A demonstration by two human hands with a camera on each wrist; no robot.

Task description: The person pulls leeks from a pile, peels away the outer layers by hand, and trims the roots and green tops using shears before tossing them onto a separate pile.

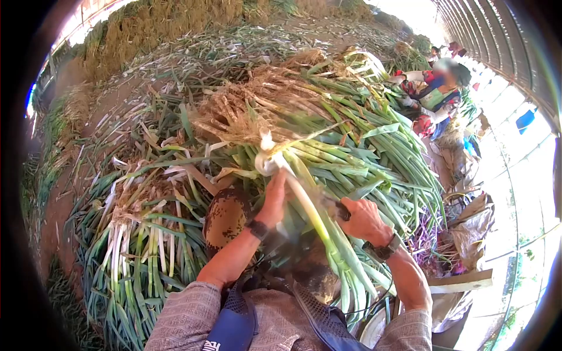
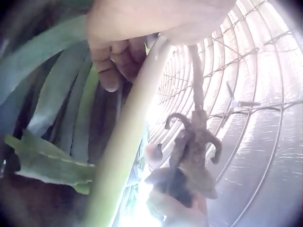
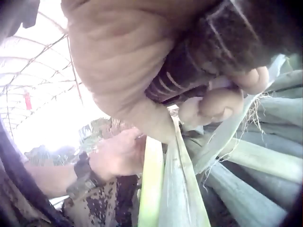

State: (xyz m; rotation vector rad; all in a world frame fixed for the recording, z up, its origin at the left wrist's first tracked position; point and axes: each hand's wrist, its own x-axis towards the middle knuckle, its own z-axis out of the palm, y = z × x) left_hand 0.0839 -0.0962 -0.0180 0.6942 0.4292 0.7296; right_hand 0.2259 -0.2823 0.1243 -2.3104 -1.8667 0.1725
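Observation:
My left hand (image 1: pixel 274 198) grips a long leek (image 1: pixel 305 205) just below its white root end, which points away from me. The leek's pale stalk (image 2: pixel 124 132) runs down past my left fingers, and its green leaves hang toward my lap. Beside the stalk, my right hand (image 1: pixel 367 220) holds a tool by its dark, ringed handle (image 3: pixel 203 54); its working end is blurred and hidden. Seen from the right wrist, my thumb lies right at the leek's leaves (image 3: pixel 176 189). A large heap of leeks (image 1: pixel 374 149) with brown roots lies just ahead of my hands.
Another bundle of leeks (image 1: pixel 132 240) lies at my left, close to my knee (image 1: pixel 227 219). Trimmed leaves (image 1: pixel 146 76) cover the ground behind the heap. Another person (image 1: pixel 439 93) sits at the far right. A wooden board (image 1: pixel 462 282) juts out at my right.

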